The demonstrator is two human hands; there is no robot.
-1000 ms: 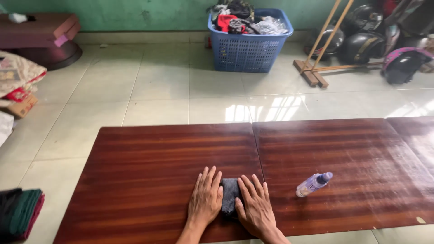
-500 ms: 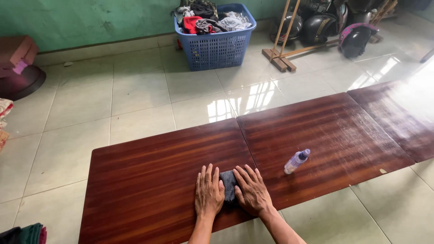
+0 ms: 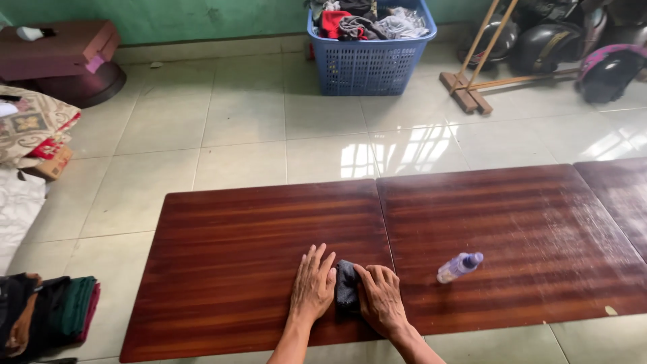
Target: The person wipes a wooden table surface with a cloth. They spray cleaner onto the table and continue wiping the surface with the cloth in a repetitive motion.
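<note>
A small folded dark grey cloth (image 3: 346,291) lies on the dark wooden table (image 3: 236,222) near its front edge. My left hand (image 3: 313,288) rests flat on the table, fingers spread, its inner edge against the cloth's left side. My right hand (image 3: 381,302) sits on the cloth's right side with fingers curled over it, covering part of it. A clear plastic bottle with a purple cap (image 3: 459,267) lies on its side to the right of my right hand.
A blue laundry basket (image 3: 368,64) heaped with clothes stands on the tiled floor by the green wall. Wooden poles on a base (image 3: 465,98) and dark helmets (image 3: 546,44) are at the back right. Folded clothes (image 3: 47,317) lie at lower left, patterned fabric (image 3: 30,128) at left.
My right hand's fingers have curled from flat onto the cloth, which now looks bunched narrower. The left hand stays flat beside it. The view swung left and then back.
</note>
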